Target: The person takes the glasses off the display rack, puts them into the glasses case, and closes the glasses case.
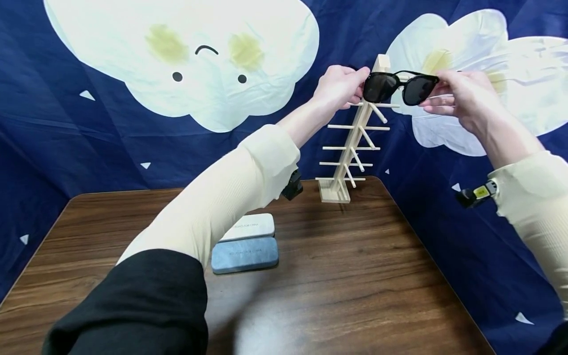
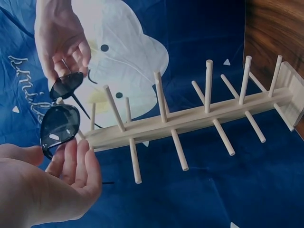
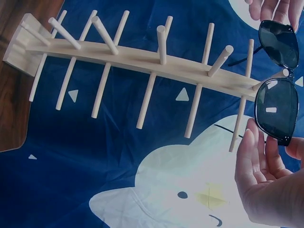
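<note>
Left hand [image 1: 339, 86] pinching one end of the sunglasses [image 1: 401, 87], right hand [image 1: 461, 93] pinching the other, fingers closed on the frame at each side. Held level at the very top of the wooden rack [image 1: 355, 143], at the uppermost pegs; whether resting on a peg, cannot tell. Judged near the last stage of hanging: glasses raised and lined up, release from both hands not yet done. All lower pegs bare. Black frame, dark glossy lenses, arms unfolded and pointing away behind. Further out, on the brown table [image 1: 355, 276], two closed cases side by side, one pale grey [image 1: 248, 227], one blue [image 1: 245, 255], well apart from the rack.
</note>
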The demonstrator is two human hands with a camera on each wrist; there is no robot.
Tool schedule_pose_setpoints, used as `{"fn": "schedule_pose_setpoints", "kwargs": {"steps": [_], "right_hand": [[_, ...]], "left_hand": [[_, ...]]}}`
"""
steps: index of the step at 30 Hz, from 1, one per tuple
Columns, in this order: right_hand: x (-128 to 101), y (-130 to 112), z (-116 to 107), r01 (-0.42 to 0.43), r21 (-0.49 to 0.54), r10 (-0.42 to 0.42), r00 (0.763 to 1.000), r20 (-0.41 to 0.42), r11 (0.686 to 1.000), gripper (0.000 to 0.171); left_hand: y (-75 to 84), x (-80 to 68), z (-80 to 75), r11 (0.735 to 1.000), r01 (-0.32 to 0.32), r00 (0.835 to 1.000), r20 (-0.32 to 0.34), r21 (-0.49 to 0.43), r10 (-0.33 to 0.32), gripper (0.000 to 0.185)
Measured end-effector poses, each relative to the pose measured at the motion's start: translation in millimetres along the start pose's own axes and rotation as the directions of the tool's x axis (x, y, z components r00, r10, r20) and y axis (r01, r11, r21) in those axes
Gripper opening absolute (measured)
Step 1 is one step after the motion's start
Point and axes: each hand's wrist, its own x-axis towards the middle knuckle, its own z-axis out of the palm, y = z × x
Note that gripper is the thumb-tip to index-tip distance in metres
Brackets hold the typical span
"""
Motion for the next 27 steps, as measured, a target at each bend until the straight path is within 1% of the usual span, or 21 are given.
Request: {"fn": "schedule_pose_setpoints", "kwargs": {"steps": [3,7,12,16,21,27], "right_hand": [[-4.0,0.9,1.1,0.013,0.023,-0.013,1.000,-0.008,1.000,0.018],[-9.2,1.6,4.6,0.042,0.053,-0.041,0.999,-0.028,0.998,0.018],[-16.8,2.2,8.7,0.109,0.068,-0.105,0.992,-0.066,0.992,0.011],[-23.1,5.0,12.1,0.176,0.082,-0.170,0.983,-0.070,0.981,0.008],[-31.5,10.8,20.7,0.254,0.103,-0.248,0.967,-0.064,0.962,0.009],[-37.5,21.2,34.1,0.375,0.078,-0.370,0.926,-0.073,0.924,0.009]], "left_hand": [[0.1,-0.8,-1.3,1.000,-0.008,1.000,0.001,-0.021,0.008,0.032],[-1.9,-2.6,-4.8,0.998,-0.048,0.999,0.007,-0.050,0.049,0.030],[-4.0,-5.6,-7.7,0.992,-0.094,0.995,0.035,-0.086,0.097,0.027],[-6.6,-8.2,-9.4,0.984,-0.124,0.990,0.053,-0.126,0.132,0.025],[-13.3,-12.2,-16.3,0.974,-0.183,0.980,0.054,-0.136,0.192,0.026],[-19.5,-14.2,-28.2,0.969,-0.214,0.973,0.062,-0.123,0.223,0.029]]}}
